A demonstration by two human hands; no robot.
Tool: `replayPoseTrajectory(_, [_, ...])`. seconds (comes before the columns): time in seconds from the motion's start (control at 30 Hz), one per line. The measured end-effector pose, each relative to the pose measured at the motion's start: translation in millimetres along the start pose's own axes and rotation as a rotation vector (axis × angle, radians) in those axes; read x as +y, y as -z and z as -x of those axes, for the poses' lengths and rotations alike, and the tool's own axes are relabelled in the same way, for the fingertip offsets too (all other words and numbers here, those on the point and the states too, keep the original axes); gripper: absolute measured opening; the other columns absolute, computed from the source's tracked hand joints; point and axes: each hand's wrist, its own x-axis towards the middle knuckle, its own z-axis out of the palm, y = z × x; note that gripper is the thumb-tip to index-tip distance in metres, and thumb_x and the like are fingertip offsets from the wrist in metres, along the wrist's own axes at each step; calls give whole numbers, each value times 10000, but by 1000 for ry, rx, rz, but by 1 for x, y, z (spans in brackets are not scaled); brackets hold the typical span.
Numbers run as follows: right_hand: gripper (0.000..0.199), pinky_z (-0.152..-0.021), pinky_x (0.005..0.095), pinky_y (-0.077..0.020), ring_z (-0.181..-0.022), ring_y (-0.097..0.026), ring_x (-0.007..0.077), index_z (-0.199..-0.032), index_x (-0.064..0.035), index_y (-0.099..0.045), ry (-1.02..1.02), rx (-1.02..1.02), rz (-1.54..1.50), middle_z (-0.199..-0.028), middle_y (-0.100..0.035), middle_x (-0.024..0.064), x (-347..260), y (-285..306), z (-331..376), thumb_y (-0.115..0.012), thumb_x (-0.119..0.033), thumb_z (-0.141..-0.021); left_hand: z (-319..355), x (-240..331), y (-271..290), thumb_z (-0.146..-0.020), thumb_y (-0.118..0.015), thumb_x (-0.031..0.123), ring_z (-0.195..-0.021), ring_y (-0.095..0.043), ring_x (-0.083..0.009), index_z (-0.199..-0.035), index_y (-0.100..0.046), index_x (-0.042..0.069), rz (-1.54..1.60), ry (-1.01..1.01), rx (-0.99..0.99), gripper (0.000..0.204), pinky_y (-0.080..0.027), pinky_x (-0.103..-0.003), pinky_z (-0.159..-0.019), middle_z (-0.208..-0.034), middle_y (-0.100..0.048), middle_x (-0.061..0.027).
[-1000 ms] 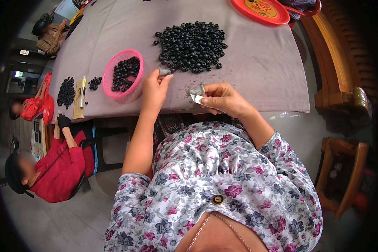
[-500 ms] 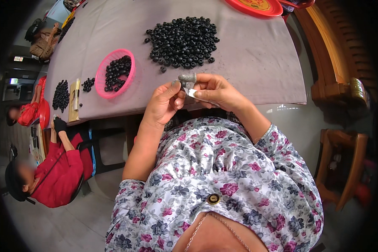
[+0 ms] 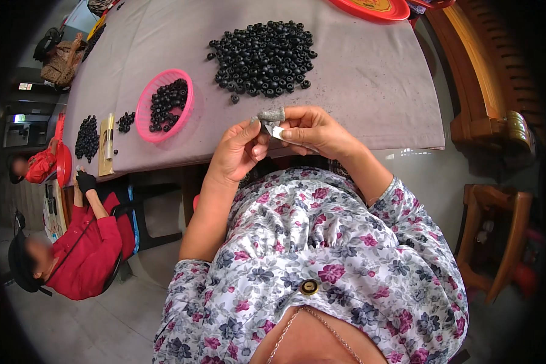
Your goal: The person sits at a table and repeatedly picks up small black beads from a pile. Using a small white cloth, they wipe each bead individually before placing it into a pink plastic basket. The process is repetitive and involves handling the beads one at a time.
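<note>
Above the near edge of the table, my two hands meet at the fingertips. My left hand [image 3: 239, 148] is closed in a pinch; what sits between its fingertips is too small and hidden to name. Closed too, my right hand [image 3: 317, 134] grips a small blade [image 3: 277, 131], flat, with a white part beside the thumb and a grey pointed part toward the left fingers. A grey finger cover [image 3: 272, 114] wraps the right index fingertip. Just beyond the hands lies a large heap of round black beads [image 3: 264, 59], many with a visible hole.
A pink basket [image 3: 141, 115] with more black beads stands on the table [image 3: 370, 91] to the left. Small bead piles [image 3: 87, 138] and a tan strip [image 3: 106, 145] lie farther left. A person in red [image 3: 91, 261] sits there. A red tray [image 3: 376, 11] is at the far right.
Both hands hold nearly the same place and pinch. The right index fingertip seems slightly lower against the left fingers. The view has shifted a little.
</note>
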Motion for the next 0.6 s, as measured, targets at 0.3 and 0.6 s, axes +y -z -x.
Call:
replayPoseTrajectory(0.3, [244,-415,182,-311,-507,-475,42,-1125,14,-636,10,-17,37,-723,-598,-11,3,3,-1,-634,-98,-908,1,-5,3,-966,-568,237,-588,-476,-75,-967,-606,38,78,9,-32,202,-397,-207,-519,-765,-564,-13])
replayPoseTrajectory(0.6, [210,-415,186,-300,-506,-449,41,-1085,27,-660,-16,-9,49,-716,-602,2,-1,1,1,-628,-85,-911,4,-7,2,-962,-571,220,-581,-472,-81,-956,-596,31,94,-6,-55,191,-392,-211,-513,-753,-555,-20])
